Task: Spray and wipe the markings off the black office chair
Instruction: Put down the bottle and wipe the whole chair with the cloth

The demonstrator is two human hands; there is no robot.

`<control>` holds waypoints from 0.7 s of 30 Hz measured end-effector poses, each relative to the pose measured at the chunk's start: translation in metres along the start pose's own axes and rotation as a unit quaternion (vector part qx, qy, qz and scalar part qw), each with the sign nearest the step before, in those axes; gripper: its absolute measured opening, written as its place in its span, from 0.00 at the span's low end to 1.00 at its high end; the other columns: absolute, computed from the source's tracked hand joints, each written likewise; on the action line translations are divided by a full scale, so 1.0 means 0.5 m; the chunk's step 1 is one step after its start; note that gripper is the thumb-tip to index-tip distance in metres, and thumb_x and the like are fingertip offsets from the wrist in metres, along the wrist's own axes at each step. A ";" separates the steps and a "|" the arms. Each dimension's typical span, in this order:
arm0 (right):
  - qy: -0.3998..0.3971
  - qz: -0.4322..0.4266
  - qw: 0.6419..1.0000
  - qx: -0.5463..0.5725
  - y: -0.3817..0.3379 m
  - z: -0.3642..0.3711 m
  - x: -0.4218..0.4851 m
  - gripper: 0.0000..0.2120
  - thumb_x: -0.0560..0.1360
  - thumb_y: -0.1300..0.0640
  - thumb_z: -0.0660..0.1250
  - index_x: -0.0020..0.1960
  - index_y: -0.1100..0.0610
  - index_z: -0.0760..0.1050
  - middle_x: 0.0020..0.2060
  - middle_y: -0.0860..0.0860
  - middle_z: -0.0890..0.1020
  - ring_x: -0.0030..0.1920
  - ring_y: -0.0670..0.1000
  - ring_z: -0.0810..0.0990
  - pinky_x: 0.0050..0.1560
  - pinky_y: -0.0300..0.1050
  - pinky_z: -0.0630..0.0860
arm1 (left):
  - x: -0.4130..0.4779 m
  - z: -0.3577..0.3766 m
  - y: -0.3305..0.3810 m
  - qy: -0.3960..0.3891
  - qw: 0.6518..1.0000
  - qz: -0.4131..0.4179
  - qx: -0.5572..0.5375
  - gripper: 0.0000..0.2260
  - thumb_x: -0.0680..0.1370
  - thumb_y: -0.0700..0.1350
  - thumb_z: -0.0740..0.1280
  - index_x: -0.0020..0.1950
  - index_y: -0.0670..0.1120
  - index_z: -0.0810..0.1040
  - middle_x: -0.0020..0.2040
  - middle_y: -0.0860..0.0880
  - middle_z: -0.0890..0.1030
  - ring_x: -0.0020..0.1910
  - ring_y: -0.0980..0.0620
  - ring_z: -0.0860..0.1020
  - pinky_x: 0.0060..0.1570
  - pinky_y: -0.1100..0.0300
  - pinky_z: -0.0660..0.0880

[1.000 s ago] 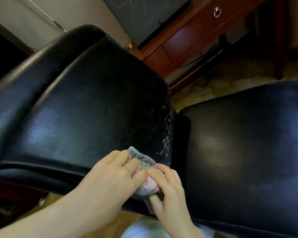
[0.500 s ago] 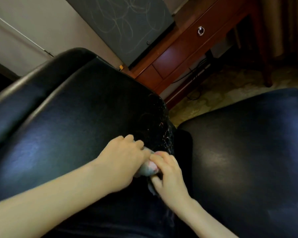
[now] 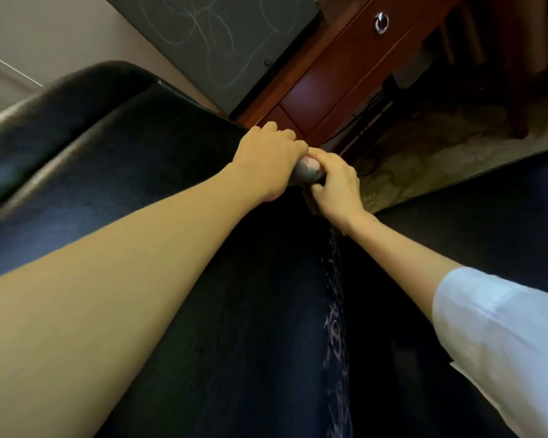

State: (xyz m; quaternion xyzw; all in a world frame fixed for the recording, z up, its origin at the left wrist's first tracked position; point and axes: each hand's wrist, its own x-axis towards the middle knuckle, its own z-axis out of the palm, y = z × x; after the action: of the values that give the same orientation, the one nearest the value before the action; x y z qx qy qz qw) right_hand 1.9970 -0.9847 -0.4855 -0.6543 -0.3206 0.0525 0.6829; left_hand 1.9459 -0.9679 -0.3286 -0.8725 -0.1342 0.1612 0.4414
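Head view. Blur over the near part of the backrest (image 3: pixel 250 343) and over both forearms.

Hidden or unclear:
- Most of the cloth (image 3: pixel 307 172): only a small grey bunch with a pink-and-white patch showing between the two hands. Full size and fold not determinable.
- Fingertips of the left hand (image 3: pixel 271 159): curled under, out of sight; palm side hidden.
- Underside of the right hand (image 3: pixel 337 181): hidden.
- The markings (image 3: pixel 334 327): faint pale scribbles in a narrow band down the right edge of the backrest, from below the right wrist to the bottom of the frame; shapes unreadable.
- The black office chair (image 3: pixel 124 147): cut off at left, bottom and right. Only part of the seat (image 3: pixel 494 222) in frame, at right, its near part covered by a pale blue sleeve (image 3: pixel 500 336).

Grip, left: fingers curled, knuckles up, closed over the cloth from the left, meeting the right fingertips above it.
Grip, right: fingers and thumb curled round the bunch, pinching it from the right.
Neither grip spread; nothing else held.

Position of cloth: far right corner of the backrest, at the gap between backrest and seat. Contact with the chair surface under the hands not visible.

Beyond the chair: reddish wooden desk (image 3: pixel 336 77) with a ring pull (image 3: pixel 382 23) on a drawer; dark board (image 3: pixel 209 33) with pale looping scribbles at the top of the frame; patterned carpet (image 3: pixel 431 153); cables (image 3: pixel 372 116) under the desk.
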 end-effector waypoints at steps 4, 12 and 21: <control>-0.082 -0.032 0.996 0.027 -0.041 -0.023 -0.119 0.29 0.66 0.71 0.65 0.67 0.60 0.74 0.63 0.58 0.78 0.63 0.60 0.76 0.65 0.50 0.70 | -0.083 -0.042 0.006 -0.083 0.995 0.056 0.008 0.19 0.77 0.48 0.65 0.68 0.53 0.70 0.63 0.48 0.75 0.61 0.44 0.72 0.59 0.51 0.71; -0.193 -0.062 0.978 0.054 -0.227 -0.147 -0.468 0.26 0.66 0.61 0.63 0.63 0.50 0.76 0.59 0.48 0.79 0.58 0.51 0.75 0.60 0.42 0.68 | -0.448 -0.176 0.069 -0.167 0.978 0.102 -0.072 0.16 0.78 0.49 0.62 0.66 0.58 0.70 0.58 0.53 0.76 0.55 0.49 0.74 0.56 0.53 0.73; -0.174 -0.038 0.983 0.052 -0.271 -0.215 -0.659 0.30 0.68 0.63 0.65 0.66 0.42 0.71 0.63 0.45 0.74 0.62 0.45 0.68 0.61 0.30 0.59 | -0.663 -0.200 0.153 -0.049 0.987 0.111 -0.109 0.13 0.65 0.48 0.74 0.46 0.56 0.77 0.40 0.56 0.76 0.35 0.53 0.67 0.33 0.59 0.67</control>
State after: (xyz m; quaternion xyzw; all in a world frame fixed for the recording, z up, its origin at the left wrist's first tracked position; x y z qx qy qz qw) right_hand 1.7443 -1.2577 -0.4751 -0.5863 -0.4558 0.1565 0.6512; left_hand 1.6907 -1.2093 -0.2811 -0.9160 -0.0747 0.2359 0.3157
